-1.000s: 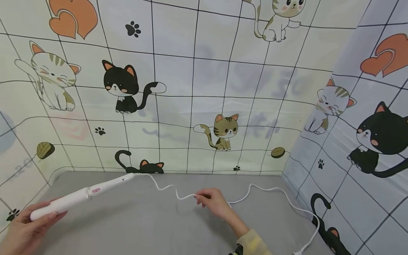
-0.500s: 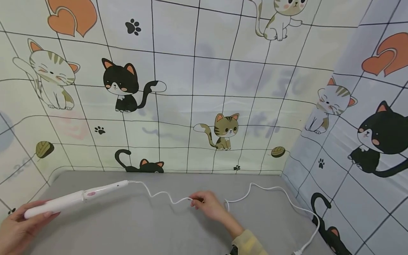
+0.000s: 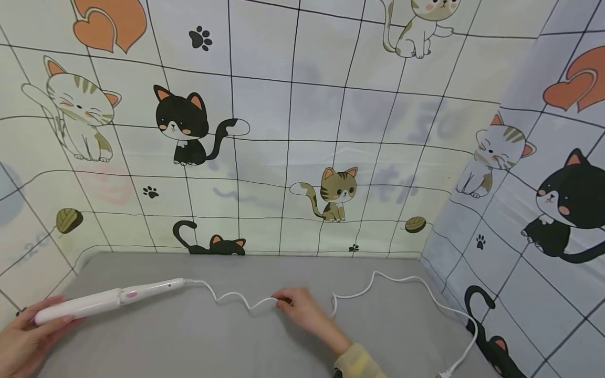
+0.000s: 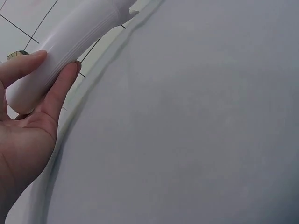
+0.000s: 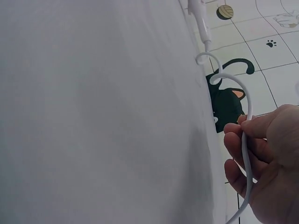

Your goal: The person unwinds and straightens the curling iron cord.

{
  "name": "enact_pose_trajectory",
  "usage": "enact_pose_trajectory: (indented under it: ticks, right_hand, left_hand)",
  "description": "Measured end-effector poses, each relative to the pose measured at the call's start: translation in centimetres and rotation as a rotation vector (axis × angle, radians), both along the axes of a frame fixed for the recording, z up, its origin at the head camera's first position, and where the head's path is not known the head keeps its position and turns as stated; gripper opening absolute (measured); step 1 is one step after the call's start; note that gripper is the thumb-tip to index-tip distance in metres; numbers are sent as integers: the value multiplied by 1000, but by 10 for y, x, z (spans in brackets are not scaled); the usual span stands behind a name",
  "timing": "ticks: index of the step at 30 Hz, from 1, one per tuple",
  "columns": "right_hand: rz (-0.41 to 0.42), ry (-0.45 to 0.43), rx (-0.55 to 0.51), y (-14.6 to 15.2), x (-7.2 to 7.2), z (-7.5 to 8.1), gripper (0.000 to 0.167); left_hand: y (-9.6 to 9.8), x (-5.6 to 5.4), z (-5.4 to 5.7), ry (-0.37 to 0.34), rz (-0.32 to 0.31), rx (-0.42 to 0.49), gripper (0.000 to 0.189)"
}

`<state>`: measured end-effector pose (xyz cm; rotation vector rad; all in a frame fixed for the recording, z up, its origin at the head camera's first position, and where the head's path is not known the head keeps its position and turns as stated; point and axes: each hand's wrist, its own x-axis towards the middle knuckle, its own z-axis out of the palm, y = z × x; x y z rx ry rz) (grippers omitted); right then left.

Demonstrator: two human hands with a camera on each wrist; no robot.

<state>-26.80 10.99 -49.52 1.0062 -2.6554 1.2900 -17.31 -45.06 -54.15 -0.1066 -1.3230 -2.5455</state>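
Note:
My left hand (image 3: 37, 332) holds a long white hair styling iron (image 3: 113, 301) by its thick rounded end, thumb on one side and fingers on the other. A pink button shows near its middle. The iron points right and slightly up, above the grey surface. From its thin end runs a white cord (image 3: 231, 295), wavy between the two hands. My right hand (image 3: 300, 311) pinches that cord between thumb and forefinger, as the right wrist view shows, the other fingers curled in. Past the right hand the cord (image 5: 248, 102) hangs down, partly hidden behind the hand in the head view.
The grey cloth-covered surface (image 3: 198, 341) ends at a back wall (image 3: 264, 173) of cat-printed fabric, with a side wall (image 3: 515, 294) to the right. More cord (image 3: 402, 279) lies looped on the right, ending in a white plug (image 3: 444, 374) at the lower edge.
The iron has come down and left with my left hand and lies flatter. My right hand has shifted left and slightly down, still pinching the cord.

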Motion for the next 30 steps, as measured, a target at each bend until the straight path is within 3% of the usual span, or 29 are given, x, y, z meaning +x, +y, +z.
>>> enact_pose_trajectory:
  ticks: [7, 13, 18, 24, 30]
  right_hand:
    - [-12, 111, 90, -6, 3, -4, 15]
    - [-7, 139, 187, -8, 6, -6, 15]
    - [-23, 148, 214, -6, 8, -7, 20]
    - [-39, 178, 258, -4, 10, -6, 24]
    - [-46, 174, 269, -2, 11, -5, 26]
  left_hand:
    - [3, -11, 5, -162, 19, -108, 61]
    - [-3, -17, 10, -217, 0, -215, 52]
    - [-8, -22, 14, -304, -11, -405, 49]
    - [-12, -25, 20, -401, -11, -752, 41]
    - [-18, -25, 22, -446, -49, -880, 56]
